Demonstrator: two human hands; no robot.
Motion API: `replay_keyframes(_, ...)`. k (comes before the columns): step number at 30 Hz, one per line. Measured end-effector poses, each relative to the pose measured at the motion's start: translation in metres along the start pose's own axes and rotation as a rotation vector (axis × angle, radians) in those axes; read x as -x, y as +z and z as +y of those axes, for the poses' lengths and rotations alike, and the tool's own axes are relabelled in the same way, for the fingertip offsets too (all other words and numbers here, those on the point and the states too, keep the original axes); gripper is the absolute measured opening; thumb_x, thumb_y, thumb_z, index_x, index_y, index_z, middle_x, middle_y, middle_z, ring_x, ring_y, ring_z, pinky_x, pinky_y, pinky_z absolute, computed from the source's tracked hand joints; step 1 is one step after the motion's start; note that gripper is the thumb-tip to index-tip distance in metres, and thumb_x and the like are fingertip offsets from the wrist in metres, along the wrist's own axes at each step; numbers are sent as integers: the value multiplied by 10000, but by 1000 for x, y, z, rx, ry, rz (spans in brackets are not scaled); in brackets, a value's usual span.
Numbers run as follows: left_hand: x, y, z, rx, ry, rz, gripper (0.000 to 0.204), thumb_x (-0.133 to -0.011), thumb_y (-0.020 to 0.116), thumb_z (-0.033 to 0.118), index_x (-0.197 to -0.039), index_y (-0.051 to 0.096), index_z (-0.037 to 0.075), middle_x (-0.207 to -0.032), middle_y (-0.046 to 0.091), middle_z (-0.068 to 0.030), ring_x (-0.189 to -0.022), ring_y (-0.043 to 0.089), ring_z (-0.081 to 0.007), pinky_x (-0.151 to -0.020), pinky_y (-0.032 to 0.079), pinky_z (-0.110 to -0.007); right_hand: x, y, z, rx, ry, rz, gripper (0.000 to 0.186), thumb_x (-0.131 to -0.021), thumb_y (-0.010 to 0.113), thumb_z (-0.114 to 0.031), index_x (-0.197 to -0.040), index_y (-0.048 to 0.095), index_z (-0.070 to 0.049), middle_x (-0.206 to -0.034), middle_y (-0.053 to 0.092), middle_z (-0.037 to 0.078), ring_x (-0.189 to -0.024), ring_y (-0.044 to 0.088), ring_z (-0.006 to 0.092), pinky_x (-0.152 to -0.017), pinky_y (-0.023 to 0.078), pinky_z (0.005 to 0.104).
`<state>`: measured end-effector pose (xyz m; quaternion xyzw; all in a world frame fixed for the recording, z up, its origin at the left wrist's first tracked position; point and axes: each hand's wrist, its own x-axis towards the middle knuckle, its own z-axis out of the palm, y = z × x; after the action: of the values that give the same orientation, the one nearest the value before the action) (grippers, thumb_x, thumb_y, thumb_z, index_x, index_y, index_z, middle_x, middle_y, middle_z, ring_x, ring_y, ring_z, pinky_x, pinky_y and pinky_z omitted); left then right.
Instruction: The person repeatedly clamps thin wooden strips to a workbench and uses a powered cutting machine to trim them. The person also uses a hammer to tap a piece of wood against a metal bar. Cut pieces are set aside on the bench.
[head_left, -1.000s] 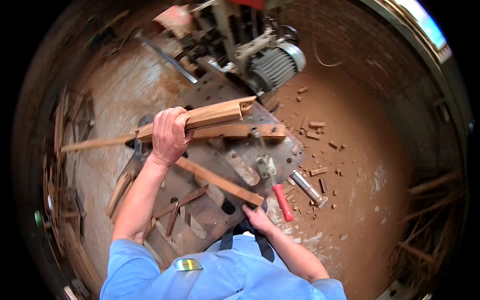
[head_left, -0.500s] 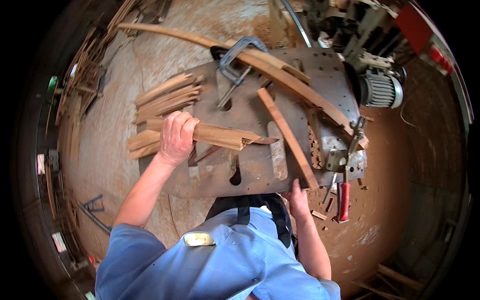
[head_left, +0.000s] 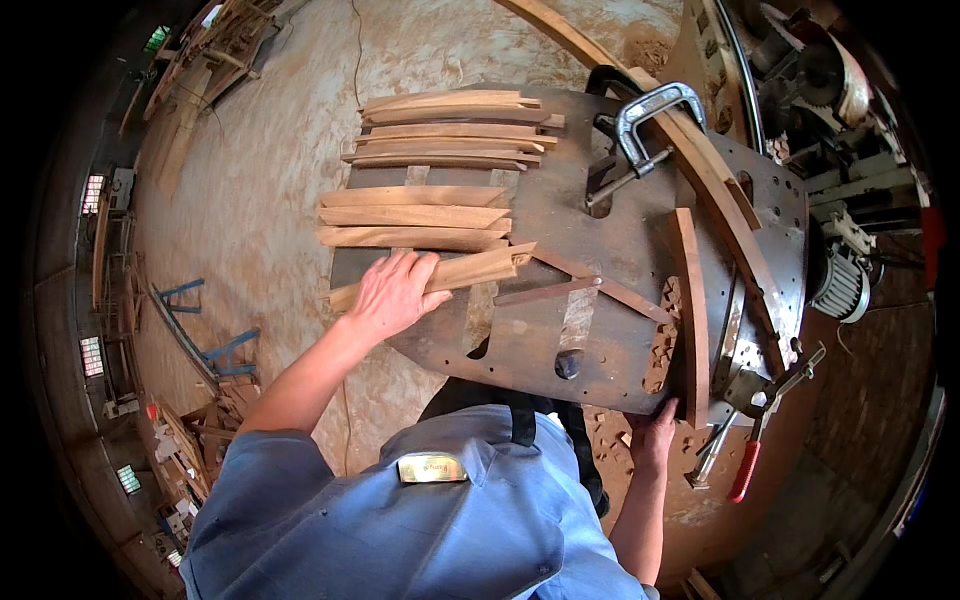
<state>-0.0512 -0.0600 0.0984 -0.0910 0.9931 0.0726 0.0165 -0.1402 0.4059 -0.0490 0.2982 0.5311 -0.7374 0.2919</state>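
Observation:
My left hand (head_left: 398, 295) is closed over a short bundle of wooden strips (head_left: 490, 266) with notched, slanted ends, low over the metal table (head_left: 530, 345). Just beyond it lies a row of similar wooden pieces (head_left: 415, 215), and farther off another row of thinner strips (head_left: 450, 133). At the table's near right edge is my right hand (head_left: 655, 435), close to the lower end of a long wooden strip (head_left: 690, 325); its fingers are partly hidden. A folding bevel-like pair of flat bars (head_left: 597, 283) rests in the middle of the table.
A C-clamp (head_left: 650, 115) grips a long curved wooden beam (head_left: 735, 215) on the table's right side. A red-handled toggle clamp (head_left: 745, 470) juts out at the near right corner. An electric motor (head_left: 840, 285) stands beyond the right edge. Blue metal stands (head_left: 230, 350) are on the floor at left.
The view has swung, so the table appears shifted right. My left hand has brought its wooden strips down beside the nearer row. My right hand stays at the table's near edge.

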Motion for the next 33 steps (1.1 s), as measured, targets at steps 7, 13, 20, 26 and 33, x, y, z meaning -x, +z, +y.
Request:
replay_keyframes(7,30,16,-57,31,-1,-123,536,-751,780,322,-1166,587,42,-1104,586,-132,-1043,556,-329,-891,467,-433,-2,3,3,-38,-10,50,661,-1014,374,-571,-1492,309,-120,-1466,434,127,-1296,492,356,-992,502,544)
replay_keyframes(13,17,4,-61,58,16,55,477,-783,760,239,-1186,592,47,-1110,591,-124,-1040,552,-321,-899,466,-421,1,3,-1,15,18,71,639,-1017,367,-573,-1476,333,-129,-1444,457,115,-1234,538,328,-928,531,511)
replay_keyframes(20,-15,5,-86,-69,41,49,372,-742,768,125,-1073,623,36,-1065,588,-123,-1016,562,-315,-859,490,-432,0,7,2,-16,1,97,657,-1018,380,-560,-1484,312,-102,-1447,444,129,-1260,520,343,-958,520,542)
replay_keyframes(26,-19,-16,-96,7,129,-39,389,-687,688,20,-1061,580,19,-1044,602,-155,-1003,578,-347,-873,501,-436,4,10,2,-21,-18,74,660,-1021,392,-546,-1469,336,-65,-1436,460,154,-1243,534,356,-968,513,560)
replay_keyframes(33,-70,-72,-14,248,-7,54,435,-732,760,93,-1104,558,-5,-1157,584,-202,-1044,595,-376,-890,496,-459,4,12,5,37,-7,79,716,-966,494,-595,-1344,480,12,-1216,604,151,-975,662,281,-817,584,455)
